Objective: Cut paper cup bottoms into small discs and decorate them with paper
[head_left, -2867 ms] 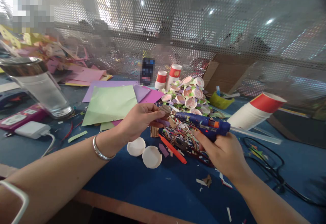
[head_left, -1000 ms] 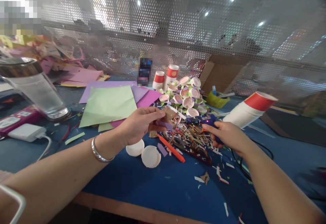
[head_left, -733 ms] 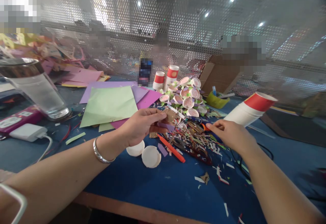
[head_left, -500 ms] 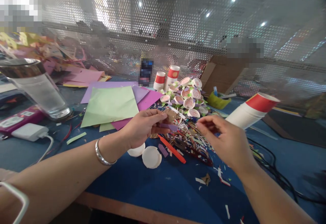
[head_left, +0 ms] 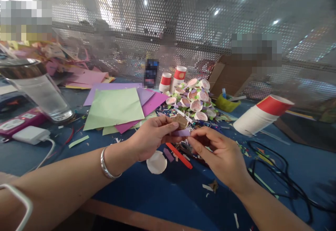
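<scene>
My left hand (head_left: 154,137) is closed, pinching a small brown cardboard piece (head_left: 182,121) between thumb and fingers. A purple paper strip (head_left: 181,133) juts out below the cardboard from the same grip. My right hand (head_left: 219,154) has come up to the strip's right end, thumb and forefinger pinched there. Beneath both hands lie an orange-red pen (head_left: 180,155) and a white paper disc (head_left: 156,162). Just behind them rises a heap of small round cup bottoms (head_left: 195,98) with green and purple paper bits.
Green paper sheets (head_left: 115,106) lie left over purple ones. A lidded glass of water (head_left: 44,94) and a power strip (head_left: 21,122) are further left. A tilted stack of paper cups (head_left: 262,115), black cables (head_left: 278,175) and a yellow-green bowl (head_left: 228,103) are at right.
My right hand has moved left and now meets the end of the purple strip. My left hand has shifted slightly right with the cardboard and strip.
</scene>
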Tool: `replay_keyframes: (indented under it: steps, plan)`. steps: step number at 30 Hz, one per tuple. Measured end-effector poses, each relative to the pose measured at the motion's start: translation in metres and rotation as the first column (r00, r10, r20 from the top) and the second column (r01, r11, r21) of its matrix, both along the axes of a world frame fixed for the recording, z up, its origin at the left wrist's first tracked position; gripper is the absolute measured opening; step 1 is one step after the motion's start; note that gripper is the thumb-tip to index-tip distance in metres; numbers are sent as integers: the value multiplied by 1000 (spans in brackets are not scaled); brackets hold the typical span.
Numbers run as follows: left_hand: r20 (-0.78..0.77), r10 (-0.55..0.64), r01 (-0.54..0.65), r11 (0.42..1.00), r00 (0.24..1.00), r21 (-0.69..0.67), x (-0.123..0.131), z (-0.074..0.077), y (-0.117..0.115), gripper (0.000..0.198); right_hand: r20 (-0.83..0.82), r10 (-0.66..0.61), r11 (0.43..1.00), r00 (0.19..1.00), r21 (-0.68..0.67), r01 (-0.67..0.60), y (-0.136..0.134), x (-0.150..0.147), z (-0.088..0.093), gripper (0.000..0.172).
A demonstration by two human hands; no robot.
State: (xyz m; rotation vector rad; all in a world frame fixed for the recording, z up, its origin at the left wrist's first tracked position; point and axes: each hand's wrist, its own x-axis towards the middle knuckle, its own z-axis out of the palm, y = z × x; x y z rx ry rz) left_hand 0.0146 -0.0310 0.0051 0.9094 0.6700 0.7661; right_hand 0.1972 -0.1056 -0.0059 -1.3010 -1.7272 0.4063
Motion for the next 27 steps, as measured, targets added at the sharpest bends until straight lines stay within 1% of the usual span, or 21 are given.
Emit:
replay_keyframes:
  steps: [2, 5, 10, 13, 15, 17, 20, 24, 27]
  plan:
    - [24, 23, -23, 1000, 999, 0, 2, 0, -2, 11, -5, -2, 1000, 1000, 2, 2, 1, -2, -1, 7]
    - [43, 26, -26, 1000, 999, -3, 5, 0, -6, 12, -12, -33, 999, 999, 10, 33, 3, -4, -4, 9]
    - [20, 17, -17, 1000, 1000, 21, 6, -2, -8, 11, -5, -67, 997, 998, 26, 67, 0, -6, -2, 10]
    - [-42, 0, 2, 999, 999, 47, 2, -3, -3, 10, -93, -68, 998, 993, 4, 69, -5, -4, 4, 8]
    - [-85, -1, 9, 996, 996, 94, -1, -3, 1, 11, -164, -75, 997, 984, -32, 70, -7, -1, 7, 8]
    - [-117, -13, 31, 988, 993, 154, -3, -3, 4, 12, -205, -62, 995, 977, -86, 45, -7, 2, 9, 9]
    - [-199, -59, 111, 960, 978, 259, -6, -2, 5, 11, -215, -10, 982, 977, -188, -31, -4, 6, 11, 9]
    - [-288, -99, 213, 893, 952, 396, -7, -1, 1, 15, -260, 28, 955, 965, -279, -103, -1, 5, 11, 10]
    - [-306, -108, 239, 870, 946, 431, -7, -1, -1, 17, -303, 27, 938, 953, -321, -128, -1, 5, 9, 12]
